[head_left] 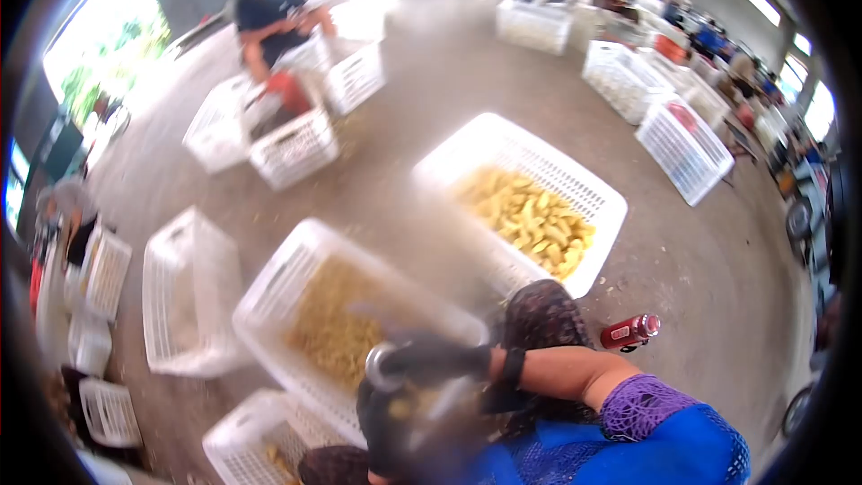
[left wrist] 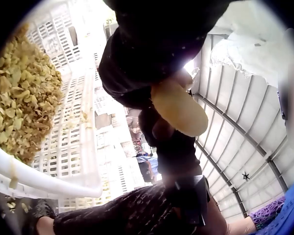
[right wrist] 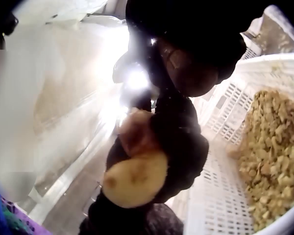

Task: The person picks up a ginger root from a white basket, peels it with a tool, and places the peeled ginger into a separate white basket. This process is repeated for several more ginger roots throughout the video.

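Note:
My left hand [head_left: 382, 431], in a dark glove, grips a pale yellow, oblong piece of produce [left wrist: 181, 108]. One end of it sticks out past the fingers, smooth and rounded; brownish spots show on it in the right wrist view. Close over it, my right hand [head_left: 444, 362], gloved too and with a black band at the wrist, holds a shiny metal tool [head_left: 379, 368] with a rounded end. Glare and the fingers hide most of this tool. A bare thumb tip [right wrist: 193, 76] shows at the right hand. Both hands are above the near edge of a white crate [head_left: 310, 238].
Yellow-brown scraps [head_left: 337, 323] lie in that crate. Ahead, another white crate [head_left: 606, 207] holds yellow curved pieces [head_left: 539, 220]. A red bottle [head_left: 628, 330] is on the floor at right. More crates [head_left: 189, 296] stand at left; a seated person [head_left: 274, 22] works beyond them.

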Available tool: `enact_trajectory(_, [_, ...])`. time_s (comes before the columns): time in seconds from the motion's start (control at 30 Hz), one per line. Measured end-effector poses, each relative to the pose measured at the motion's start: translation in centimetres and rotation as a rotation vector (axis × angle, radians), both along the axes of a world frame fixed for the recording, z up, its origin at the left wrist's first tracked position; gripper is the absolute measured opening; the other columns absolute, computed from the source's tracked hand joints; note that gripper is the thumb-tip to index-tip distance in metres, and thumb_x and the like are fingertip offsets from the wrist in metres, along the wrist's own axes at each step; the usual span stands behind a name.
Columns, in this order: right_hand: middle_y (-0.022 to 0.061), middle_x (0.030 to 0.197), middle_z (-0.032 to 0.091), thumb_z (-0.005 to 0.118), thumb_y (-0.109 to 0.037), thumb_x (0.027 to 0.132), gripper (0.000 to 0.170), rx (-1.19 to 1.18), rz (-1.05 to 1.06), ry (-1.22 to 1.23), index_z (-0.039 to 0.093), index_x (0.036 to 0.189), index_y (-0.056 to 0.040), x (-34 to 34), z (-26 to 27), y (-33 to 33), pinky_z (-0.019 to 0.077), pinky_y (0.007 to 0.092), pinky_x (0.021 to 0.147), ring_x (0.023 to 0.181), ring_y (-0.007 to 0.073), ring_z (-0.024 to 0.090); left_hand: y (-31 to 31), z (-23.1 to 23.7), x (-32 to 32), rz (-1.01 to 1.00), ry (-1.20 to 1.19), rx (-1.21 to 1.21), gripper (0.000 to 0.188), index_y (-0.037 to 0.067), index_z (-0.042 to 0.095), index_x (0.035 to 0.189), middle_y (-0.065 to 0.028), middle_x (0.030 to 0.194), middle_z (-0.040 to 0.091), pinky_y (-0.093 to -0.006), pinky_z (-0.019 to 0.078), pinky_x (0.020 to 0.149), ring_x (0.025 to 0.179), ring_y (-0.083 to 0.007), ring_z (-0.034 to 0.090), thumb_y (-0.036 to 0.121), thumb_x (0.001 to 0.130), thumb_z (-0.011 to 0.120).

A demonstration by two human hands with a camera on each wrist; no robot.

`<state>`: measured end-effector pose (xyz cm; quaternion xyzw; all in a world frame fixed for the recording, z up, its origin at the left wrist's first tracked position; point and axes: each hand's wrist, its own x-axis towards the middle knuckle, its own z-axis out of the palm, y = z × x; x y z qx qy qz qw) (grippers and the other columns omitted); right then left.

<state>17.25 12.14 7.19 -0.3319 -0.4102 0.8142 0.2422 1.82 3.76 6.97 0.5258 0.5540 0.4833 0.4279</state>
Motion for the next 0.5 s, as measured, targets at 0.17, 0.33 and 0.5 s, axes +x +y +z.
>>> enact_trajectory(0.17, [-0.0025, 0.066, 0.050, 0.060, -0.026, 0.088, 0.025, 0.191, -0.034, -0.109, 0.058, 0.104, -0.0065, 0.5, 3.3, -0.9, 0.0339, 0.0224, 0.042, 0.051, 0.0053, 0.044, -1.0, -4.3, -1.0, 0.078, -0.483, -0.130, 0.009, 0.004, 0.054, 0.087, -0.0030, 0.072, 0.051, -0.0235, 0.0440, 0.055, 0.064, -0.0139, 0.054, 0.013, 0.088, 0.050])
enact_trajectory(0.33, [0.0022, 0.080, 0.062, 0.075, -0.016, 0.079, 0.035, 0.102, -0.213, -0.080, 0.062, 0.108, -0.0033, 0.9, 3.3, -0.8, 0.0476, 0.0248, 0.059, 0.071, 0.0092, 0.058, -1.0, -2.8, -1.3, 0.060, -0.565, -0.190, 0.024, 0.005, 0.050, 0.094, 0.0013, 0.060, 0.046, -0.0199, 0.0377, 0.047, 0.048, -0.0094, 0.046, 0.029, 0.092, 0.045])
enact_trajectory(0.5, [0.0012, 0.078, 0.056, 0.059, -0.016, 0.089, 0.027, 0.456, -0.125, 0.203, 0.055, 0.112, -0.0025, -0.4, 1.1, 0.7, 0.0432, 0.0259, 0.055, 0.065, 0.0079, 0.052, -1.4, 2.3, 0.5, 0.104, -0.686, -0.313, 0.030, 0.005, 0.048, 0.118, -0.0086, 0.103, 0.057, -0.0299, 0.0489, 0.077, 0.090, -0.0176, 0.057, 0.023, 0.095, 0.044])
